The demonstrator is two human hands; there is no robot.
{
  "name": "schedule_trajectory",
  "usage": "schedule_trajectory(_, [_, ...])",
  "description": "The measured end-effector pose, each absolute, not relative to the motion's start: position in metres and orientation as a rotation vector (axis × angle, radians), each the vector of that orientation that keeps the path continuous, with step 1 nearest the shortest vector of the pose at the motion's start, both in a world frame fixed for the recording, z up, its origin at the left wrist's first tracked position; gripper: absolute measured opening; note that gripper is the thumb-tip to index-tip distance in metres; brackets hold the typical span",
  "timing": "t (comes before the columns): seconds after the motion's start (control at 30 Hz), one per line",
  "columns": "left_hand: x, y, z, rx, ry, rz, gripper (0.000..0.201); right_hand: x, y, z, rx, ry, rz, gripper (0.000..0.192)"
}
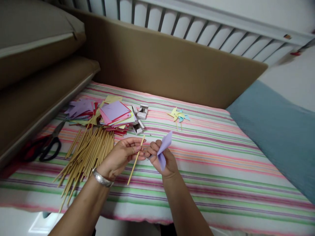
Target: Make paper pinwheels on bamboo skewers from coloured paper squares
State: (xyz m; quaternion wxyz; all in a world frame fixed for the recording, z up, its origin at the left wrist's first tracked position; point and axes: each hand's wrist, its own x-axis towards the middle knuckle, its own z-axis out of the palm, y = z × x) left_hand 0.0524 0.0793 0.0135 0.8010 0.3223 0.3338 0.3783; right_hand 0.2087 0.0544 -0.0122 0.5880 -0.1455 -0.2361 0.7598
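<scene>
Between the thumb and fingers of my left hand (125,152) is a thin wooden stick (134,165), held at a slant above the striped cloth. My right hand (163,157) is closed around a folded purple paper pinwheel (165,146), whose points stick up and down past the fingers. The fingertips of both hands are close together near the stick's upper part. Whether a pin sits between them I cannot make out. A pile of wooden sticks (92,154) lies left of my left hand.
Black-handled scissors (50,142) lie at the left. Behind the sticks are stacked paper squares (115,111), cut purple paper (80,106) and small opened boxes (138,127). Yellow (175,113) and blue (181,116) pinwheels on sticks lie farther back. A brown board (172,65) stands behind the striped cloth (221,183).
</scene>
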Motion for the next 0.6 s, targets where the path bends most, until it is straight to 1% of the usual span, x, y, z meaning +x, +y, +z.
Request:
schedule_trajectory(0.23, [0.0569, 0.0806, 0.0147, 0.688, 0.716, 0.797, 0.025, 0.2087, 0.0567, -0.0104, -0.409, -0.551, 1.737, 0.027])
schedule_trajectory(0.4, [0.0581, 0.0784, 0.0175, 0.681, 0.694, 0.797, 0.028, 0.2083, 0.0573, -0.0090, -0.442, -0.582, 1.738, 0.031])
schedule_trajectory(0.6, [0.0597, 0.0795, 0.0157, 0.693, 0.696, 0.814, 0.024, 0.2105, 0.0578, -0.0145, -0.477, -0.619, 1.717, 0.023])
